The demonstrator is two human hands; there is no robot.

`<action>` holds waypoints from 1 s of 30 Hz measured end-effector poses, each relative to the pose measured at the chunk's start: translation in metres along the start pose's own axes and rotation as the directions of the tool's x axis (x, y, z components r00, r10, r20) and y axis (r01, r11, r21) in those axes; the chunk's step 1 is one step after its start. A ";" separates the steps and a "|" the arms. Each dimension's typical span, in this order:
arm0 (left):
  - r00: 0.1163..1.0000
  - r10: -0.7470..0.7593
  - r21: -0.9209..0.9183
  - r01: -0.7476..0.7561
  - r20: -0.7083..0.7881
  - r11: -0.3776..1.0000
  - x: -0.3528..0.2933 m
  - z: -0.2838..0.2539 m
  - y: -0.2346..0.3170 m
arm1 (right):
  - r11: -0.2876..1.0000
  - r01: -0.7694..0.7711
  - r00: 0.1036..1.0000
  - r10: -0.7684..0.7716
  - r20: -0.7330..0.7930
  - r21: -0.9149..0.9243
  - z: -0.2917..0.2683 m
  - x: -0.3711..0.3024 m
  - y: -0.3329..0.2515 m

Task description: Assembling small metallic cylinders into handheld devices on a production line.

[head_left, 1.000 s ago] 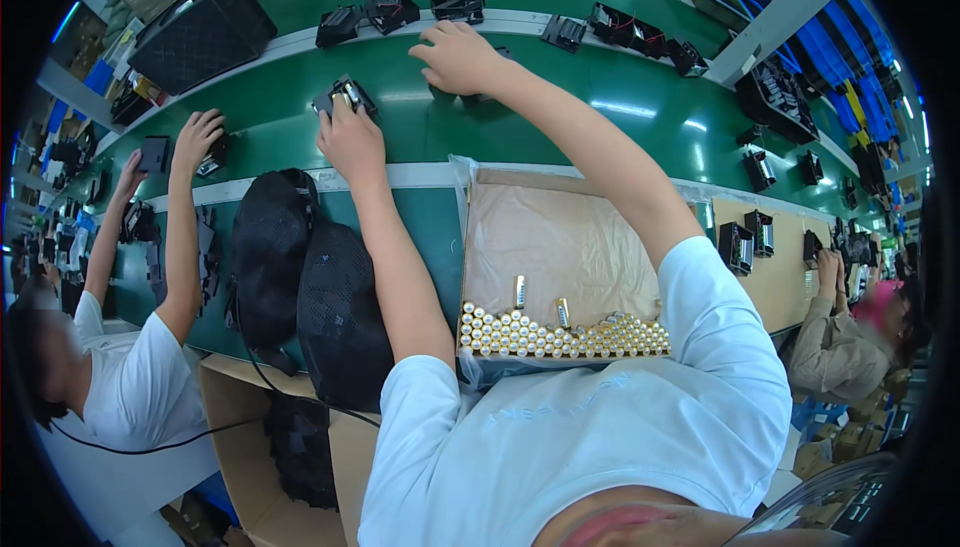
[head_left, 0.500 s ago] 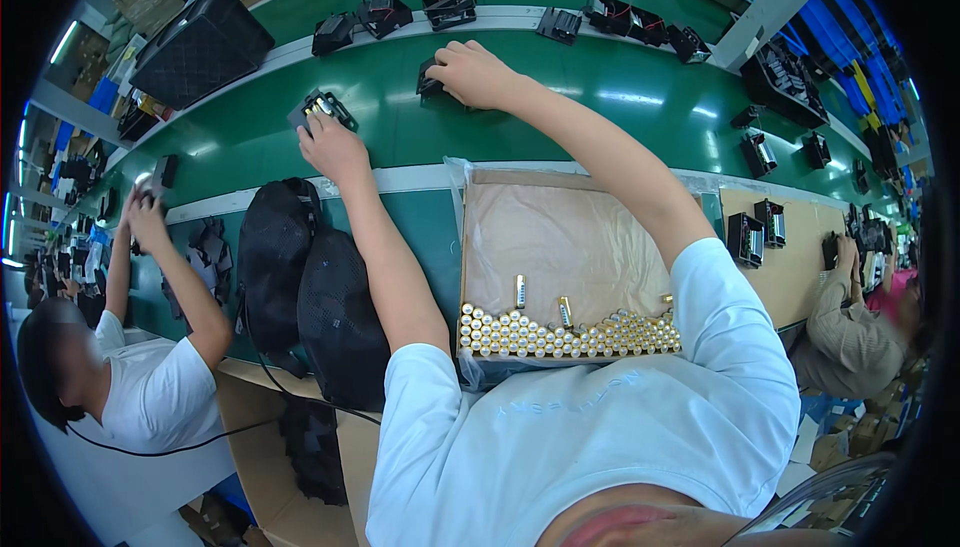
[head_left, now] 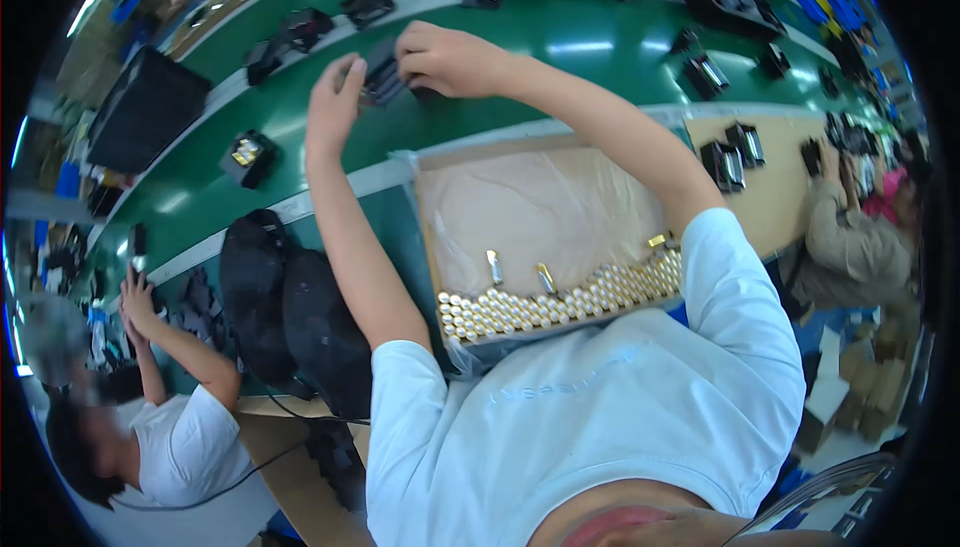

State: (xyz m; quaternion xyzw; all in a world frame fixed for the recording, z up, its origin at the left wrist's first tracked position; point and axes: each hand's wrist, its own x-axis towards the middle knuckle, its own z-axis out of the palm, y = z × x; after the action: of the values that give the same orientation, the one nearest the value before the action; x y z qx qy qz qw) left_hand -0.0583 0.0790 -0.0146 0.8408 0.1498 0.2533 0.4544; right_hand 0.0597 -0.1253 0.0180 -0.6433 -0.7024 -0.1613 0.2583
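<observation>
My right hand (head_left: 440, 59) is closed on a black plastic battery case (head_left: 383, 75) above the green conveyor belt, fingers over its right side. My left hand (head_left: 335, 97) is close to the case's left edge, thumb and fingers apart; whether it touches the case I cannot make out. Farther left on the belt sits another black battery case (head_left: 247, 157) with several gold-and-silver batteries in it. In front of my body, a cardboard tray (head_left: 428, 222) lined with clear plastic holds rows of upright batteries (head_left: 540, 312), and a few lie loose on the liner.
Two black mesh bags (head_left: 325, 312) lie left of the tray. More black cases (head_left: 370, 7) line the ledge beyond the belt. Cases (head_left: 722, 165) also stand on a board at right. A black bin (head_left: 148, 107) is at far left. Co-workers sit on both sides.
My left hand has let go of the battery-filled case and moved right to the other case. The right hand has lifted and turned that case. The whole view has shifted.
</observation>
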 end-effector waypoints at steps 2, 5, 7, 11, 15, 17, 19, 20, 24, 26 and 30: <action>0.975 -0.031 -0.179 0.072 0.219 0.981 0.001 0.017 0.031 | 0.998 0.020 0.999 -0.022 -0.038 -0.063 -0.020 -0.014 -0.010; 0.946 -0.038 -0.259 0.127 0.321 0.957 -0.004 0.031 0.055 | 0.986 -0.097 0.993 0.086 -0.082 -0.139 -0.063 -0.049 -0.044; 0.939 -0.066 -0.361 0.194 0.337 0.912 -0.012 0.030 0.054 | 0.975 -0.217 0.976 0.218 0.009 -0.044 -0.084 -0.067 -0.079; 0.836 -0.039 -0.431 0.321 0.547 0.843 -0.010 0.059 0.054 | 0.805 -0.578 0.718 0.425 0.552 0.131 -0.131 -0.159 -0.140; 0.825 -0.050 -0.403 0.328 0.563 0.855 -0.012 0.077 0.055 | 0.772 -0.615 0.678 0.418 0.604 0.157 -0.125 -0.213 -0.196; 0.815 -0.054 -0.386 0.330 0.578 0.862 -0.017 0.084 0.056 | 0.815 -0.575 0.681 0.432 0.591 0.068 -0.120 -0.221 -0.213; 0.822 -0.081 -0.383 0.347 0.563 0.856 -0.020 0.088 0.057 | 0.838 -0.544 0.690 0.420 0.589 0.040 -0.113 -0.219 -0.222; 0.828 -0.095 -0.381 0.353 0.553 0.854 -0.021 0.088 0.057 | 0.850 -0.526 0.696 0.412 0.588 0.027 -0.109 -0.218 -0.225; 0.822 -0.085 -0.404 0.363 0.563 0.840 -0.023 0.092 0.063 | 0.891 -0.453 0.746 0.372 0.552 0.012 -0.103 -0.223 -0.223; 0.811 -0.060 -0.432 0.371 0.582 0.822 -0.025 0.095 0.066 | 0.918 -0.398 0.782 0.336 0.525 0.005 -0.099 -0.225 -0.219; 0.806 -0.089 -0.430 0.401 0.585 0.809 -0.028 0.088 0.065 | 0.943 -0.331 0.842 0.295 0.452 0.001 -0.091 -0.227 -0.213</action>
State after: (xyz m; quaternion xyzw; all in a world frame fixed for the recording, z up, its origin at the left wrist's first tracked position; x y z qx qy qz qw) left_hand -0.0306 -0.0308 -0.0088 0.6887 0.0516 -0.0253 0.7227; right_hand -0.1277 -0.3883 -0.0146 -0.7584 -0.6339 0.0627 0.1384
